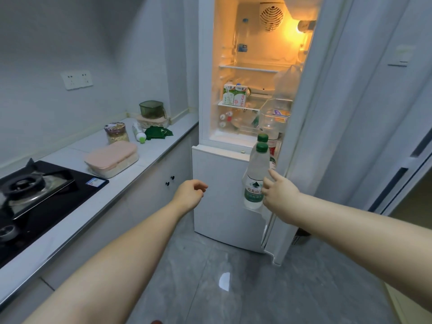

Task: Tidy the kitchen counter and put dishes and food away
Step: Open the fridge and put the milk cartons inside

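The clear plastic green-capped water bottle (pixel 256 174) is standing upright in the white fridge door shelf (pixel 253 210), just left of the nearer, open-fingered, empty right hand (pixel 278 192), while the left hand (pixel 190 191) is hovering loosely curled, empty.

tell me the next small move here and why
Probably reach the left hand to the pink-lidded container on the counter and bring it over. The fridge stands open, both hands hold nothing, the right hand hovers with fingers straight beside the water bottle in the door shelf, and food sits on the counter.
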The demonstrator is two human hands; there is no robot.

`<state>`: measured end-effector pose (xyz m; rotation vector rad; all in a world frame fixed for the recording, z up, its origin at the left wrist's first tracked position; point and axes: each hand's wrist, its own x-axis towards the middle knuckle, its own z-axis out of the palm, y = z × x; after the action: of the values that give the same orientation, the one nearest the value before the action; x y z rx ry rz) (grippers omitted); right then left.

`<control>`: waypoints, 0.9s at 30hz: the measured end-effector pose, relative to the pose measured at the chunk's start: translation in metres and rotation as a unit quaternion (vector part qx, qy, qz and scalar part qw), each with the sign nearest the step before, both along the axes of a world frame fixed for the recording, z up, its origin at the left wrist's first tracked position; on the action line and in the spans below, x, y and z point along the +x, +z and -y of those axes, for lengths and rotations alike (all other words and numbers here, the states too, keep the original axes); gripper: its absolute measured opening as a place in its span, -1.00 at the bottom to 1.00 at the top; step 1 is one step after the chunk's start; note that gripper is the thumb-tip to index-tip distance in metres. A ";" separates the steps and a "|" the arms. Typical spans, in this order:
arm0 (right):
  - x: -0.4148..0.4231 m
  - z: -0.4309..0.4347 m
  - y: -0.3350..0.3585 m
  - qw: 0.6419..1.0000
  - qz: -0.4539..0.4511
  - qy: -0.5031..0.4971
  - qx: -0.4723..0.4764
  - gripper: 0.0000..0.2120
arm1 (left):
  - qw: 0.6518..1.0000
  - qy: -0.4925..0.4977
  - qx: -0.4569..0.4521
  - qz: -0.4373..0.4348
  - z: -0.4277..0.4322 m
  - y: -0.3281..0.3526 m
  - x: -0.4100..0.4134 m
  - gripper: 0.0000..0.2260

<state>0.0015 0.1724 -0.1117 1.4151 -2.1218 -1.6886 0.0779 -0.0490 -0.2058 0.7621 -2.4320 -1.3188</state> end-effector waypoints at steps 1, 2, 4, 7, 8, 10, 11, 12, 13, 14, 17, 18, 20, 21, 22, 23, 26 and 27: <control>0.002 0.003 0.000 1.000 0.005 0.010 -0.004 -0.50 | 1.000 0.002 0.001 -0.002 0.002 -0.001 0.002 -0.68; 0.003 0.006 -0.001 1.000 0.012 0.023 -0.013 -0.51 | 1.000 0.004 0.005 -0.004 0.003 -0.001 0.003 -0.68; 0.006 0.015 -0.001 0.997 0.022 0.059 -0.046 -0.54 | 1.000 0.006 0.011 -0.005 0.007 -0.002 0.008 -0.69; 0.007 0.029 0.004 0.982 0.025 0.145 -0.117 -0.61 | 1.000 -0.002 0.015 0.005 0.015 -0.003 0.014 -0.69; 0.006 0.035 0.006 0.974 0.025 0.175 -0.142 -0.64 | 1.000 -0.002 0.016 0.008 0.018 -0.003 0.016 -0.69; 0.003 0.046 0.009 0.956 0.034 0.225 -0.186 -0.70 | 1.000 0.001 0.026 0.010 0.024 -0.002 0.016 -0.71; -0.001 0.052 0.009 0.943 0.032 0.257 -0.209 -0.75 | 0.999 0.001 0.037 0.010 0.026 -0.001 0.015 -0.72; -0.005 0.058 0.011 0.926 0.017 0.293 -0.237 -0.81 | 0.999 -0.001 0.053 0.008 0.026 0.001 0.014 -0.72; -0.010 0.066 0.014 0.906 -0.003 0.327 -0.267 -0.86 | 0.997 -0.006 0.073 0.005 0.027 0.004 0.012 -0.72; -0.016 0.071 0.017 0.888 -0.014 0.354 -0.294 -0.89 | 0.996 -0.014 0.090 0.003 0.027 0.006 0.010 -0.71; -0.035 0.098 0.027 0.850 -0.044 0.402 -0.338 -0.91 | 0.993 -0.045 0.112 -0.005 0.037 0.014 -0.006 -0.66; -0.040 0.107 0.031 0.840 -0.053 0.415 -0.345 -0.90 | 0.992 -0.054 0.110 -0.008 0.040 0.018 -0.011 -0.67; -0.050 0.129 0.038 0.830 -0.058 0.426 -0.354 -0.84 | 0.992 -0.058 0.111 -0.022 0.050 0.026 -0.023 -0.70; -0.055 0.142 0.042 0.829 -0.062 0.426 -0.357 -0.80 | 0.992 -0.055 0.111 -0.033 0.057 0.028 -0.030 -0.72; -0.061 0.155 0.048 0.828 -0.069 0.423 -0.361 -0.76 | 0.992 -0.051 0.109 -0.045 0.064 0.030 -0.036 -0.74; -0.066 0.168 0.054 0.825 -0.079 0.422 -0.368 -0.73 | 0.992 -0.046 0.103 -0.053 0.070 0.032 -0.041 -0.76; -0.078 0.209 0.073 0.820 -0.095 0.427 -0.369 -0.82 | 0.993 -0.026 0.087 -0.069 0.097 0.035 -0.059 -0.82; -0.083 0.224 0.078 0.823 -0.089 0.428 -0.363 -0.91 | 0.993 -0.016 0.087 -0.079 0.110 0.035 -0.066 -0.83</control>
<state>-0.0813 -0.0519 -0.0335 1.4811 -1.3769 -0.5462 0.0116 -0.1585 -0.1706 0.6347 -2.2378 -1.5569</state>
